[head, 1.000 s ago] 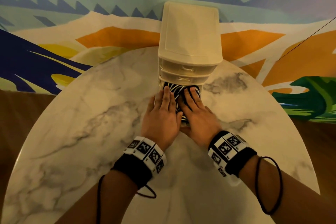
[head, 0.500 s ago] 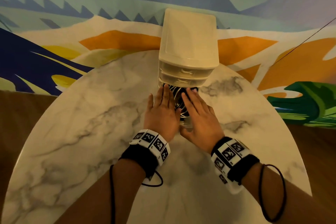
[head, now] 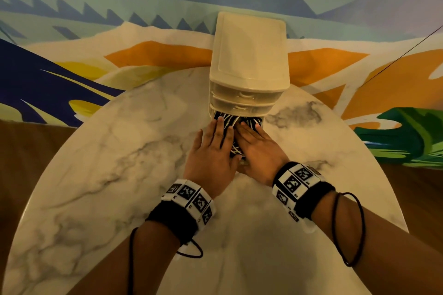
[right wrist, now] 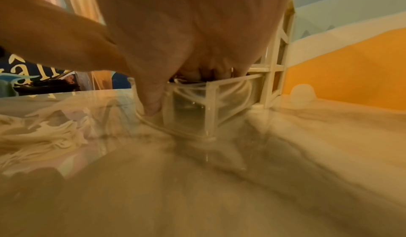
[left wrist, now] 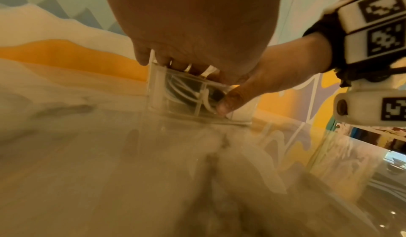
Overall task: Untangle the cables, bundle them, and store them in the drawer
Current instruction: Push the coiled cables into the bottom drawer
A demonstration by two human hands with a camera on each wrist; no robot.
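The cables [head: 230,124], white and black, lie coiled together inside the drawer [left wrist: 175,101], the bottom one of a cream drawer unit [head: 249,60] at the far side of the table. The clear-walled drawer stands pulled out toward the near side, its bundle filling it to the rim.

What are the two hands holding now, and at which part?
Nothing is gripped. The left hand and right hand lie flat with straight fingers on the cables in the open bottom drawer, pressing them down.

A round white marble tabletop [head: 100,175] stands against a painted mural wall [head: 72,60] of blue, orange, yellow and green shapes.
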